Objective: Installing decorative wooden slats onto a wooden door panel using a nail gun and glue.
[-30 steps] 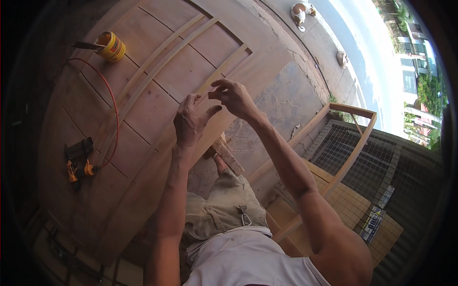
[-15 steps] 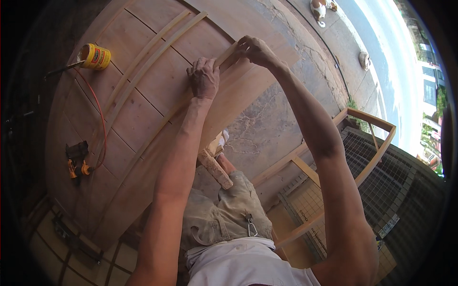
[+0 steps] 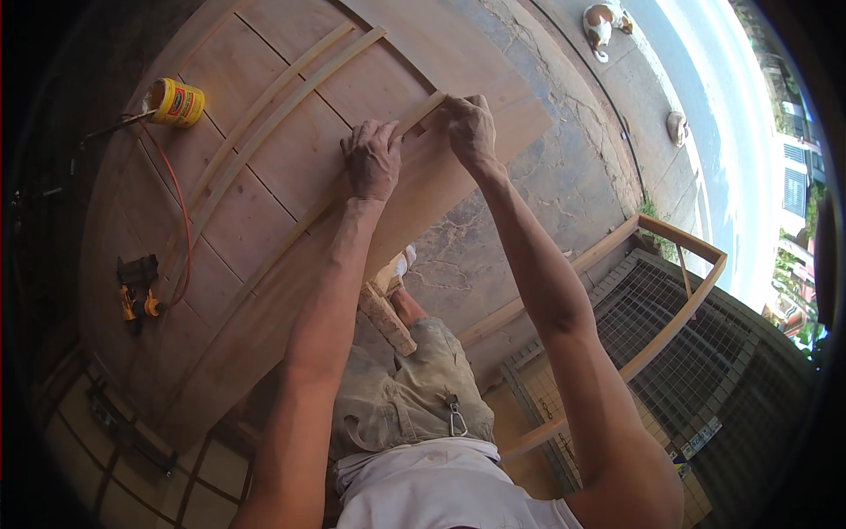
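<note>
head | left fisheye, head-worn | faces down | near left hand (image 3: 372, 161), right hand (image 3: 471, 132)

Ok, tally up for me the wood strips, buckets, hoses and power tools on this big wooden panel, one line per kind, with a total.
Wood strips: 3
Yellow bucket: 1
Red hose: 1
Black and yellow power tool: 1
Total: 6

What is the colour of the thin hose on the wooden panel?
The hose is red; head view.

I get daylight glare washing out the pale grey paved road (image 3: 716, 123), upper right; left dim, edges bending into black.
</note>
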{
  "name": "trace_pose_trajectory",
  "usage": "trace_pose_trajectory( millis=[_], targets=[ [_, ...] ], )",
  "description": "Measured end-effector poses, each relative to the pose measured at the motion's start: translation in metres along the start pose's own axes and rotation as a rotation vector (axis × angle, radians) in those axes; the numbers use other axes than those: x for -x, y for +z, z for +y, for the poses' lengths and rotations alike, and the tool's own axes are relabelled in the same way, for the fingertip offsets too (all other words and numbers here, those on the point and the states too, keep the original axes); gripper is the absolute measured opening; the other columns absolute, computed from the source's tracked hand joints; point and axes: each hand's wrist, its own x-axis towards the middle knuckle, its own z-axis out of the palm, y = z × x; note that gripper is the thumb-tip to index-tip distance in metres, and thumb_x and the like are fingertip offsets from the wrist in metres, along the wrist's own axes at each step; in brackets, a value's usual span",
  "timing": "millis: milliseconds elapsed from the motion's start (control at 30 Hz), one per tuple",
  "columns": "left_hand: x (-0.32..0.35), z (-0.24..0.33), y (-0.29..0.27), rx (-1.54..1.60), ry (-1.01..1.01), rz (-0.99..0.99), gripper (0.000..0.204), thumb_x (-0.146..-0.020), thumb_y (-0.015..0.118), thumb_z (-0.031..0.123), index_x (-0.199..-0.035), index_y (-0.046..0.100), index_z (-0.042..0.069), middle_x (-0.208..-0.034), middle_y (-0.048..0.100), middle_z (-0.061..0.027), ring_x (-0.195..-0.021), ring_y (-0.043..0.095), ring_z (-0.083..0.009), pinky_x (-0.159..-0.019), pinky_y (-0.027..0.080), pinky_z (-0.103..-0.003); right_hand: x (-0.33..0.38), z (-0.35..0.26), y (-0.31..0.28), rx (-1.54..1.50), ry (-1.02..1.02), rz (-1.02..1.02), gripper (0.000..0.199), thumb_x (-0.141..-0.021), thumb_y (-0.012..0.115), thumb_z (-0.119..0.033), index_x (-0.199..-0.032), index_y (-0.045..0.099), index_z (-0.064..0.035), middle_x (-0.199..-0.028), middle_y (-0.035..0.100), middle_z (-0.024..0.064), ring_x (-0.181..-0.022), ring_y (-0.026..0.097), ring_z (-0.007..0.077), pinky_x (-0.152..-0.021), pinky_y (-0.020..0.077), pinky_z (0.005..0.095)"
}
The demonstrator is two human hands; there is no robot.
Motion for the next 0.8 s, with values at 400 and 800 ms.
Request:
trace_pose_trajectory(
  millis=[400,800],
  targets=[
    [-0.009,-0.008,0.002,-0.049,0.073,-0.078,0.031,-0.094,0.079,0.023,-0.124,0.079,0.013,-0.117,0.069,-0.0040,-0.117,0.064,-0.0263,-0.098,0.047,-0.046,-0.055,0.020,-0.021,-0.021,0.091,-0.345,0.026,-0.085,0.073,-0.012,-0.105,0.084,-0.0008,-0.089,0.080,0.0202,-0.083,0.080,0.0296,-0.079,0.0628,0.0393],
    [0.000,-0.015,-0.004,0.006,0.033,-0.105,0.037,-0.091,0.080,0.018,-0.127,0.077,0.010,-0.117,0.068,-0.0078,-0.114,0.064,-0.0308,-0.102,0.049,-0.048,-0.039,-0.003,-0.015,0.179,0.049,-0.411,0.019,-0.084,0.072,-0.010,-0.098,0.080,0.0002,-0.104,0.077,0.0241,-0.095,0.076,0.0436,-0.084,0.0622,0.0494]
  ],
)
